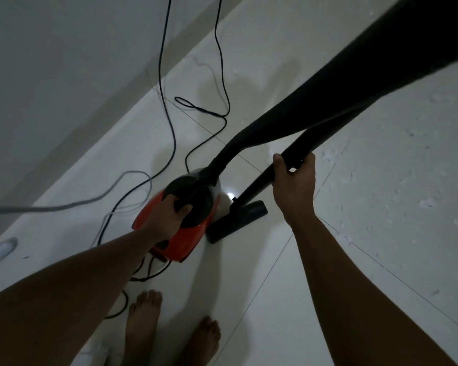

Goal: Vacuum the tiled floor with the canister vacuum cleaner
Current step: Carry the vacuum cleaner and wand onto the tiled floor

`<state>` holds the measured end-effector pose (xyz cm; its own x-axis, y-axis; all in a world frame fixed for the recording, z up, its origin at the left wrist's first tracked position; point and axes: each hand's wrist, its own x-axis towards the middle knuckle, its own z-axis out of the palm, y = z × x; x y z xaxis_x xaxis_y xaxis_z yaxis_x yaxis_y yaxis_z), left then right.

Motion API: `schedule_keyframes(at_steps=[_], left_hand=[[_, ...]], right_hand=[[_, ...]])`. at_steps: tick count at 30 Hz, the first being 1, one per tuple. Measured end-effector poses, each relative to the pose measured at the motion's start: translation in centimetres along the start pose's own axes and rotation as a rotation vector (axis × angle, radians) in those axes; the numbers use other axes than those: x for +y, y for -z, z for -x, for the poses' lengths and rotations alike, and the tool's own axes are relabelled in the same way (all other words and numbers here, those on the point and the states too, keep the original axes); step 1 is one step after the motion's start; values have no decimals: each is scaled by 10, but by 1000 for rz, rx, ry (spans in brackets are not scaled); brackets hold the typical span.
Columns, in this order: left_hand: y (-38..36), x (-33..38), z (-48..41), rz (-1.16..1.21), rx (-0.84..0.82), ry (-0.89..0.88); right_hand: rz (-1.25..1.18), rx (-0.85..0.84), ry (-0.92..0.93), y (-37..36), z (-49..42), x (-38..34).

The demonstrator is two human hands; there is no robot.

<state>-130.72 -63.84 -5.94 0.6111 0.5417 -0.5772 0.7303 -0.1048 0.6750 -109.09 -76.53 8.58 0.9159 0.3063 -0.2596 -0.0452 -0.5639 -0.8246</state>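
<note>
Head view: the red canister (188, 241) sits on the tiled floor (262, 273), just ahead of the person's bare feet (143, 320) and near the wall (50, 62). The left hand (167, 212) is closed round the black carry handle (196, 196) on top of the canister, fingers curled under it. The right hand (295, 186) grips the wand (254, 184) at its upper end, thumb over the tube. The nozzle (238, 220) lies flat on the tile, just beside the canister's right flank. The hose (315, 96) arcs from the canister's front, up and toward the right. A black cord (167, 101) trails along the wall side and loops behind the canister; a grey cable (64, 204) crosses it at the left. White flecks (428, 203) lie scattered on the tiles to the right, well apart from the nozzle. The step in hand appears to be repositioning the canister. Procedure: lift or slide the canister clear of the cord loops, and set it down with slack in the hose. Keep the nozzle flat on the tile, then work toward the flecks in overlapping strokes. Keep feet off the cord. Risk: a snagged cord can tip the canister.
</note>
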Motion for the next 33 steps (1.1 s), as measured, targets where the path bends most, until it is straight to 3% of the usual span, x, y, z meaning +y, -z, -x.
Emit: schedule_keyframes(at_steps=[2,7,12,23,33], left_hand=[[6,-13,-1,-78,-7,-110],[32,-49,-2,-667,-53,-481],[39,-62,-11,-1025,-214,-532],[34,-80,-10,-1157,-20,-661],[34,-61,-7,-1116,-47,-592]], right_hand=[[28,27,17,-1,-3,4],[36,22,31,-8,-9,19],[-18,-2,18,-11,-13,30],[-58,1,23,-17,-19,30],[-59,14,27,-23,-16,24]])
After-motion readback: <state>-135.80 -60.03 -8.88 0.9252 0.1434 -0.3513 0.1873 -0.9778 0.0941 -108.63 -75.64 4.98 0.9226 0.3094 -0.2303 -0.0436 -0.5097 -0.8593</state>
